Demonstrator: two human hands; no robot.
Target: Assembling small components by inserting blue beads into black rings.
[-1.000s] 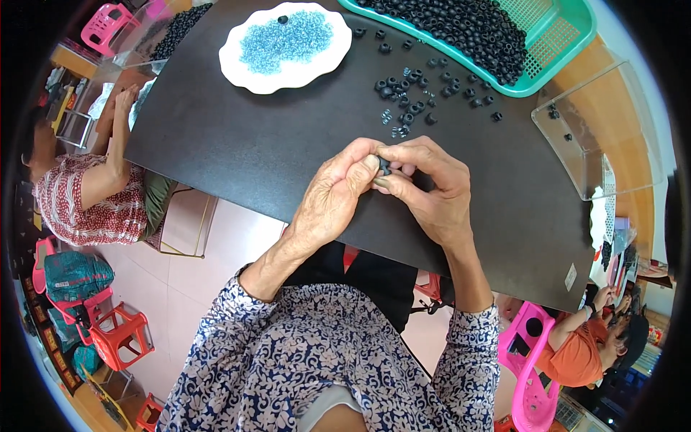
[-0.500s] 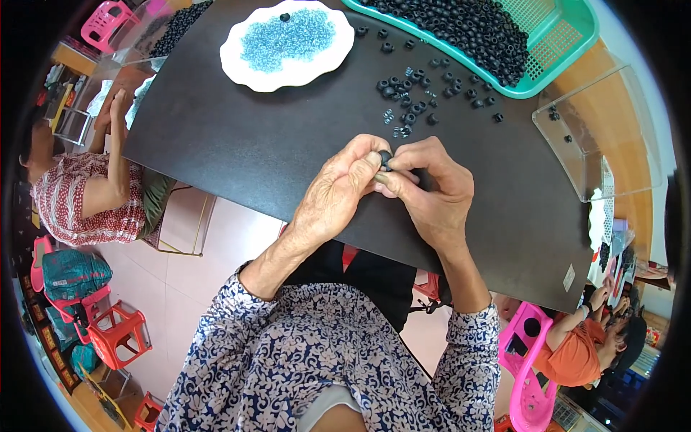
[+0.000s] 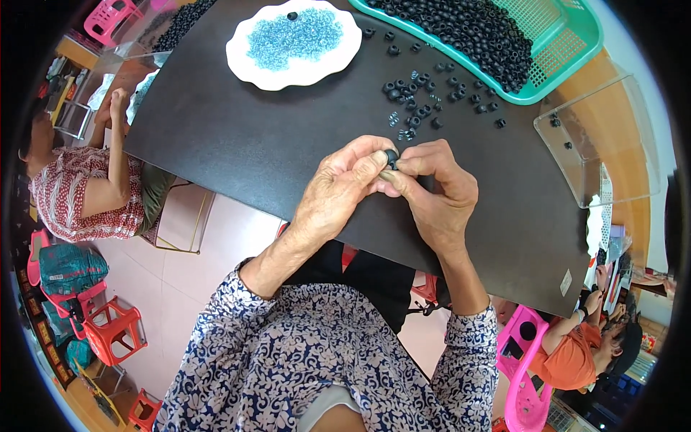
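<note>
Over the near part of the dark table, my two hands meet fingertip to fingertip. My left hand is closed, pinching a small round black plastic piece between thumb and fingers. From the other side, my right hand is closed too, its thumb and forefinger pressed against the same piece. The fingers cover most of it, and anything else inside the pinch is hidden. Just beyond my hands lie loose black plastic pieces and several small metal springs.
A white scalloped plate of bluish springs stands at the far left on the dark table. A green basket heaped with black pieces is at the far right, beside a clear plastic box. Other people sit left and right.
My hands stay together at nearly the same spot. The black piece shows a little more between my fingertips now. The whole view has shifted slightly.
</note>
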